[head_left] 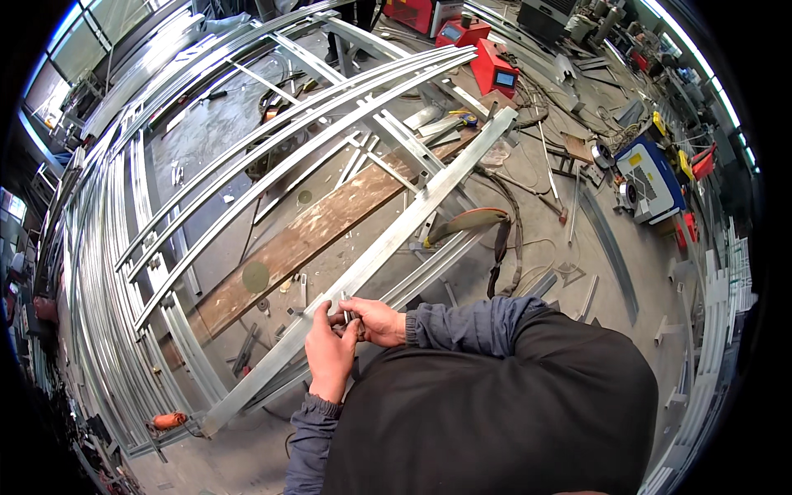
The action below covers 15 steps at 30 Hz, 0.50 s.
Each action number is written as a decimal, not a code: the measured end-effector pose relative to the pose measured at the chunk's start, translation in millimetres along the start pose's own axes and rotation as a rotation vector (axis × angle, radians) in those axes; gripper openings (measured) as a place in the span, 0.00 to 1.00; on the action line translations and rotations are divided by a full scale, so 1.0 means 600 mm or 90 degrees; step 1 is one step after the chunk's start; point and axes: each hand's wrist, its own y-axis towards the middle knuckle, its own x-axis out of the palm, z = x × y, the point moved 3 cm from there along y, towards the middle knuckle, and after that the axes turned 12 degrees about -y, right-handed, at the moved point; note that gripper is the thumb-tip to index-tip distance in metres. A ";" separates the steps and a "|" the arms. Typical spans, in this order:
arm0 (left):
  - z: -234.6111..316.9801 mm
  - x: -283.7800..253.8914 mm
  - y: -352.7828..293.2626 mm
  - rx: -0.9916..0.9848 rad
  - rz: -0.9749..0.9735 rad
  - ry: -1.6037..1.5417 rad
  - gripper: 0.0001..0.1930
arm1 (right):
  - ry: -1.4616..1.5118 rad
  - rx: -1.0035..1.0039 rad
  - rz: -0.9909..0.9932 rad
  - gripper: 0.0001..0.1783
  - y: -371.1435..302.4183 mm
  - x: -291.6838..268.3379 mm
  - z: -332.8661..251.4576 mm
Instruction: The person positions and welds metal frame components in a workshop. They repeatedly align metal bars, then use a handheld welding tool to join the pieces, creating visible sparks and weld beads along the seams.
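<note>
My left hand [328,356] and my right hand [376,322] meet in front of my body, fingers bent together around a small shiny metal piece [346,307]. Its exact kind is too small to make out, and the fingers partly hide it. Both hands are above the near side of a wide, flat galvanized beam [388,239], which slants from lower left to upper right. Alongside it, nearer to me, runs a grooved metal channel [429,268]. Dark blue-grey sleeves cover both forearms.
Long metal profiles [272,148] rest across the frame, beyond a worn wooden plank [318,235]. An orange tool [169,421] lies at lower left. A tape measure [469,120], a red machine [493,73], hoses and a blue-white machine [648,180] are to the right. Part of a person [363,16] stands far back.
</note>
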 end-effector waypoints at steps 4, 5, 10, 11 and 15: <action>0.008 -0.004 0.006 -0.010 -0.004 -0.051 0.29 | -0.097 0.021 0.121 0.10 0.041 -0.061 -0.049; -0.011 -0.006 0.008 -0.009 -0.005 -0.074 0.29 | -0.137 -0.012 0.136 0.10 0.061 -0.092 -0.083; -0.144 0.017 -0.010 -0.212 0.039 -0.268 0.28 | -0.465 -0.213 0.256 0.19 0.190 -0.283 -0.313; -0.170 0.029 -0.024 -0.254 0.040 -0.330 0.28 | -0.569 -0.185 0.278 0.23 0.216 -0.312 -0.360; -0.195 0.075 -0.047 -0.350 0.033 -0.343 0.25 | -0.879 -0.130 0.376 0.22 0.337 -0.453 -0.480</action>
